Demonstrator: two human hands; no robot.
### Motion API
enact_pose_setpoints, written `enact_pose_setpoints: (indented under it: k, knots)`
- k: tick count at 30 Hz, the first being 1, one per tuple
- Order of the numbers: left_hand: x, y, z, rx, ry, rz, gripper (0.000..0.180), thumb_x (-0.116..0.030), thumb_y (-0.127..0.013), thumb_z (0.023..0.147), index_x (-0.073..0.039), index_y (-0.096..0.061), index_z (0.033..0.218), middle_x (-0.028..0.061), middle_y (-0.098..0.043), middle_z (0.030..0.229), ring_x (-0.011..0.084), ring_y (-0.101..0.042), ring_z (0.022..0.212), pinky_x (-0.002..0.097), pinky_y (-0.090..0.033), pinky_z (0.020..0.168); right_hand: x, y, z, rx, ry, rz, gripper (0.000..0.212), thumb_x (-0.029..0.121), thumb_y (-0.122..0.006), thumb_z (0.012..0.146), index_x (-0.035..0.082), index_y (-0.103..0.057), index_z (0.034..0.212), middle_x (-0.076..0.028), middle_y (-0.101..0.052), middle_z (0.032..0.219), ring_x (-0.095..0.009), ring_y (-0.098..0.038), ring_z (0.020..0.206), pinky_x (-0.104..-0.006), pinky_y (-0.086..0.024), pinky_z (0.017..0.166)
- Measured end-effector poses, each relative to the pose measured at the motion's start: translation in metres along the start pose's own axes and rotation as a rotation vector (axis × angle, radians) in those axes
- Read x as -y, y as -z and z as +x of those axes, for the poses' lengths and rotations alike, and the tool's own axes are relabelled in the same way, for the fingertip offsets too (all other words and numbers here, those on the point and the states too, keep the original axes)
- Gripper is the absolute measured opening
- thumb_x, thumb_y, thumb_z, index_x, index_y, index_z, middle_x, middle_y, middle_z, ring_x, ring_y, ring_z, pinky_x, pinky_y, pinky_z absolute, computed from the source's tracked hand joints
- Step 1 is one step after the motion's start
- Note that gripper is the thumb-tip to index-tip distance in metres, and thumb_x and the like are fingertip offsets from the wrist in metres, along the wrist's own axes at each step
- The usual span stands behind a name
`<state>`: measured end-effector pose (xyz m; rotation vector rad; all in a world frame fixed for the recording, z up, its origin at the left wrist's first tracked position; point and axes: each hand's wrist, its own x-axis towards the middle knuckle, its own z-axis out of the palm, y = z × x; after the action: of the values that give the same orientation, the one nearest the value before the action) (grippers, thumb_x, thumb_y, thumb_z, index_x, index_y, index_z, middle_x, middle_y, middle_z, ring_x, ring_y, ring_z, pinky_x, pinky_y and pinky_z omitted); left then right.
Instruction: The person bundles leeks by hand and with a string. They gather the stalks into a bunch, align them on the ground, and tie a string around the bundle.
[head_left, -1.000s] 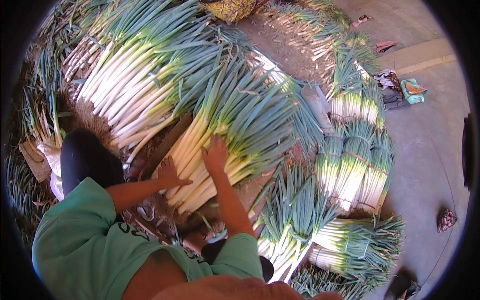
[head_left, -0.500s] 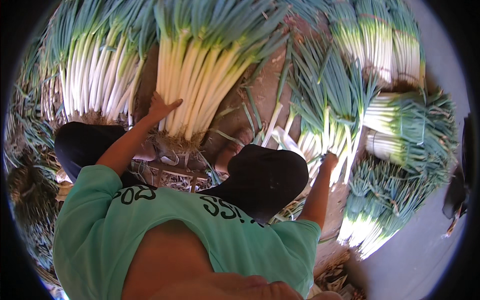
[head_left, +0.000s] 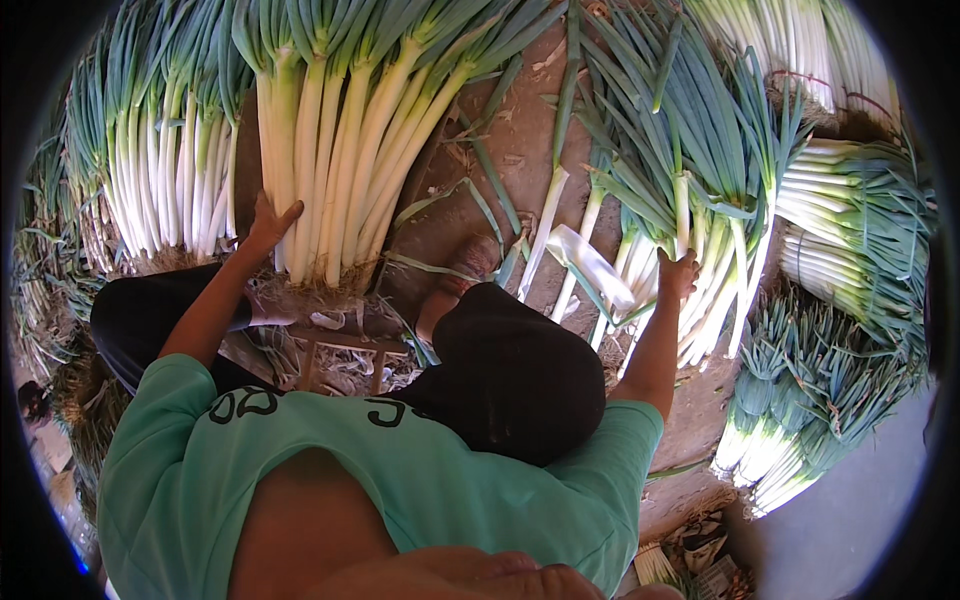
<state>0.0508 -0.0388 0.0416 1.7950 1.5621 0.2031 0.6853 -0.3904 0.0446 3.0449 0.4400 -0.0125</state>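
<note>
A thick sheaf of long green onions (head_left: 340, 170) stands in front of me on the left, its white shafts sloping down to brown roots. My left hand (head_left: 268, 228) lies against its lower left side, thumb and fingers apart. To the right, a loose heap of green onions (head_left: 722, 265) lies on the ground, leaves pointing away. My right hand (head_left: 680, 276) is on this heap, its fingers closing around the white lower end of one green onion (head_left: 682, 212). My palm hides part of the grip.
Another sheaf of green onions (head_left: 160, 190) stands at the far left. Tied bundles (head_left: 850, 205) are stacked at the right. A stripped white stalk (head_left: 545, 230) and a pale wrapper-like piece (head_left: 590, 265) lie between the heaps. Below the front sheaf is a wooden frame (head_left: 345, 345) over dry scraps.
The whole view has shifted, with the onions appearing larger. My right hand sits higher in the picture, and its fingers show more plainly. My left hand stays against the sheaf.
</note>
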Motion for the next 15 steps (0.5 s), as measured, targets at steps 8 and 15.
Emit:
enact_pose_setpoints:
  k: [8, 15]
  knots:
    - [-0.005, 0.000, -0.003, -0.041, -0.013, -0.044, 0.089, -0.041, -0.075, 0.071, 0.013, -0.029, 0.125, 0.0267, -0.044, 0.121, 0.0303, -0.045, 0.113, 0.0381, -0.038, 0.095, 0.088, 0.036, -0.084, -0.007, 0.071, 0.530, 0.036, 0.031, -0.064, 0.080, 0.004, -0.056, 0.101, -0.018, -0.062, 0.074, -0.040, -0.060, 0.072, -0.0473, -0.047, 0.064]
    - [0.015, -0.004, 0.008, 0.059, 0.139, 0.105, 0.126, -0.069, -0.067, 0.062, 0.018, -0.009, 0.132, 0.0390, -0.024, 0.133, 0.0452, -0.027, 0.127, 0.0443, -0.028, 0.104, 0.120, 0.139, -0.082, 0.656, -0.104, 1.121, 0.030, 0.029, -0.059, 0.087, 0.001, -0.054, 0.094, -0.006, -0.054, 0.064, -0.014, -0.050, 0.049, -0.0269, -0.040, 0.044]
